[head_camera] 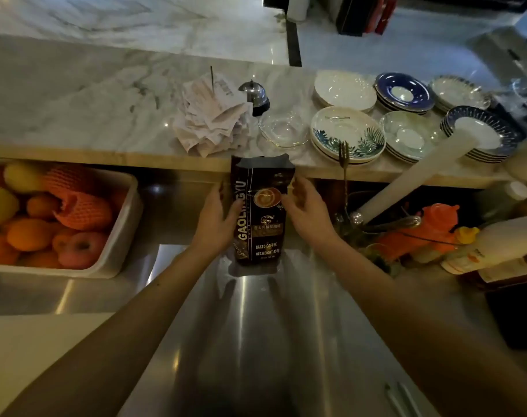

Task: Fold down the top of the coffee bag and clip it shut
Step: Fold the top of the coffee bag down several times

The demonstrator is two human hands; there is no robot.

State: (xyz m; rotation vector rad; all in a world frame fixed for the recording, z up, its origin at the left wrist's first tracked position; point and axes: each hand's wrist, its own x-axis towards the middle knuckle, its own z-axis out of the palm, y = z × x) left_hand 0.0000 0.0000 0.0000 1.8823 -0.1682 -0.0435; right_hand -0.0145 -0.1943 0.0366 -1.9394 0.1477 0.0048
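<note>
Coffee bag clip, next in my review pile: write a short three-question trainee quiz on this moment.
1. True or false: the top of the coffee bag is already folded down.
2. Which holds the bag's left edge? A) left hand B) right hand C) neither
3. What fills the white tray at the left?

Key
1. False: the bag stands upright on the steel counter, its top open and unfolded.
2. A
3. Fruit: oranges, apples, some in foam netting.
</note>
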